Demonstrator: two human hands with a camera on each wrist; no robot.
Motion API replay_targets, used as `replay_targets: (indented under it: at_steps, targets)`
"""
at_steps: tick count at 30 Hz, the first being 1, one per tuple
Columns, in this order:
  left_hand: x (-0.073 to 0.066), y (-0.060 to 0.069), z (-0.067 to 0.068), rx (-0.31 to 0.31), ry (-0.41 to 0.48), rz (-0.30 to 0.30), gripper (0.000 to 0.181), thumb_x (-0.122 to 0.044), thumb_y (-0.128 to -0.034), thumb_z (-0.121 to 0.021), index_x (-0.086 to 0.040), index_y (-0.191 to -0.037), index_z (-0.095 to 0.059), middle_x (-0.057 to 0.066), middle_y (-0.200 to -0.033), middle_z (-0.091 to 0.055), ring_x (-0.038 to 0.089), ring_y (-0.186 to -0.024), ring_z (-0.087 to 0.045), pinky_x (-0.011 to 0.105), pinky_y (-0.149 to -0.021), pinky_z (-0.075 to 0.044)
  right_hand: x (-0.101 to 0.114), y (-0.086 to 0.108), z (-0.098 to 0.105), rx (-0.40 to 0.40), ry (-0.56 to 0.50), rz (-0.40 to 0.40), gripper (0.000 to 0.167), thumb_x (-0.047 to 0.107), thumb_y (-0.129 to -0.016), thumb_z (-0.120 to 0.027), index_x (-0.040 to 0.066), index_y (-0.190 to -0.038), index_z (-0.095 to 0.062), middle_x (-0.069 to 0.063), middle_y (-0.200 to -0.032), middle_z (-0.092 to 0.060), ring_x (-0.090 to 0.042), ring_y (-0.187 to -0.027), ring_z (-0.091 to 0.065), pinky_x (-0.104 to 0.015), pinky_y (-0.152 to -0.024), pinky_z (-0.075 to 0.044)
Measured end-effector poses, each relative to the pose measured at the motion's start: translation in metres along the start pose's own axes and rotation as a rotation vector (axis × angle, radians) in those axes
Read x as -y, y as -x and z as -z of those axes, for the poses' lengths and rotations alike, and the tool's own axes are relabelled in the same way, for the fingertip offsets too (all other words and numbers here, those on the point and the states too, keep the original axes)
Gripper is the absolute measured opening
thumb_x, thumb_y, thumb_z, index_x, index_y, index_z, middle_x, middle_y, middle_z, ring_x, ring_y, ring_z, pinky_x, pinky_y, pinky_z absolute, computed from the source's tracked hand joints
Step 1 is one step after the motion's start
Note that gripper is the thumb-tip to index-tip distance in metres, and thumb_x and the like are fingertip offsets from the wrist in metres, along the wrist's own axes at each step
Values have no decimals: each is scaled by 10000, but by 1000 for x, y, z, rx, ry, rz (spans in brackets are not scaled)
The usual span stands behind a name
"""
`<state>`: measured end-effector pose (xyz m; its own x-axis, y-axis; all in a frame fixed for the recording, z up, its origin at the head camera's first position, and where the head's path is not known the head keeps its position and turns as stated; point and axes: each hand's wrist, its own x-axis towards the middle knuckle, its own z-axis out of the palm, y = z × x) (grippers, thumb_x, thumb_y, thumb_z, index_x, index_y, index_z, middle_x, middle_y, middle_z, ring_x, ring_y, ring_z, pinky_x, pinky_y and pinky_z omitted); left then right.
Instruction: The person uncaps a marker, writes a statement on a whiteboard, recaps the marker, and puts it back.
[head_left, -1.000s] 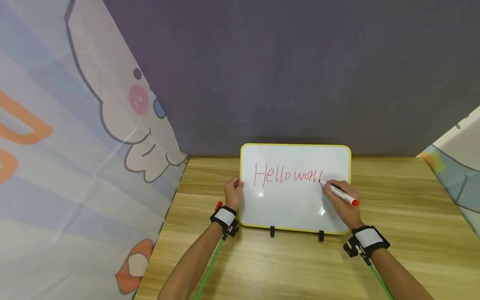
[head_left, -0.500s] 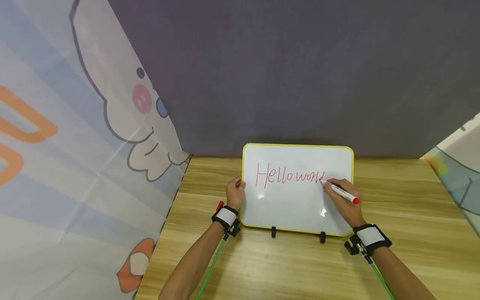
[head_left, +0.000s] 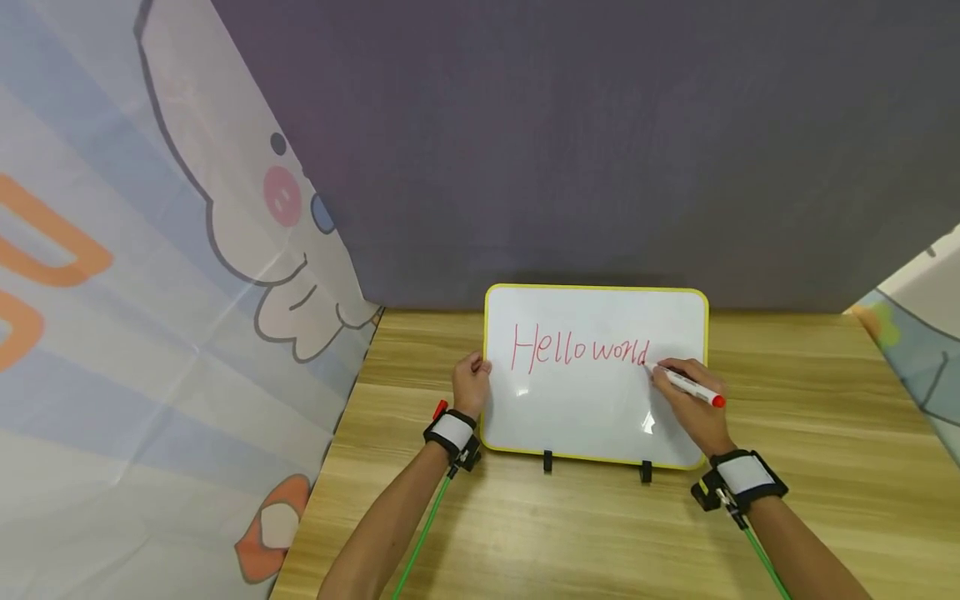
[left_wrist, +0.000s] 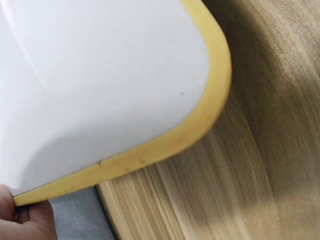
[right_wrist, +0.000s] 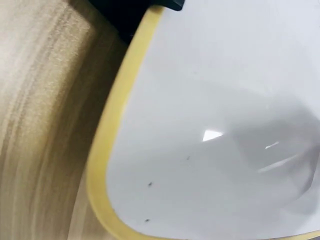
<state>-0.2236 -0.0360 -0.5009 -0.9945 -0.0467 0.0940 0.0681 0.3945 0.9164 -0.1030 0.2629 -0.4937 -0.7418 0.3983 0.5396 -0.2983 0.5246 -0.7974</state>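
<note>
A whiteboard (head_left: pixel 585 408) with a yellow rim stands on black feet (head_left: pixel 547 461), with "Hello world" in red handwriting (head_left: pixel 577 346) across its upper half. My left hand (head_left: pixel 470 387) pinches its left edge, with the rim between thumb and fingers (left_wrist: pixel 37 220) in the left wrist view. On the right, my right hand (head_left: pixel 693 408) grips a white marker (head_left: pixel 686 384) with a red end, its tip at the foot of the letter "d". The right wrist view has the board's lower corner (right_wrist: pixel 150 200) but neither marker nor fingers plainly.
The board stands on a wood-grain table (head_left: pixel 585 533) against a dark grey partition (head_left: pixel 585 150). Cartoon-printed cloth (head_left: pixel 187 375) hangs at the left. A small red piece (head_left: pixel 440 409) shows beside the left wrist strap (head_left: pixel 452 432). Green cables (head_left: pixel 423 533) run from both wrists.
The marker has drawn the last letter, so the writing went from "worl" with a stroke to "world". My right hand shifted slightly; my left hand kept its hold on the board.
</note>
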Motion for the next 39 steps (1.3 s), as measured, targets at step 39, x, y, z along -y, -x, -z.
replay_targets:
  at_steps: [39]
  targets:
    - [2,-3,0,-8,3,-19,207,79,-830,-565,89,-1001,-681,253,-891,-689,306,-808,-653,375,-704,-538,-30,6,3,-104,25,13,108,41,-736,-720,31,-844,-710,61,-773,-628,40,-678,-529,-60,-578,-388]
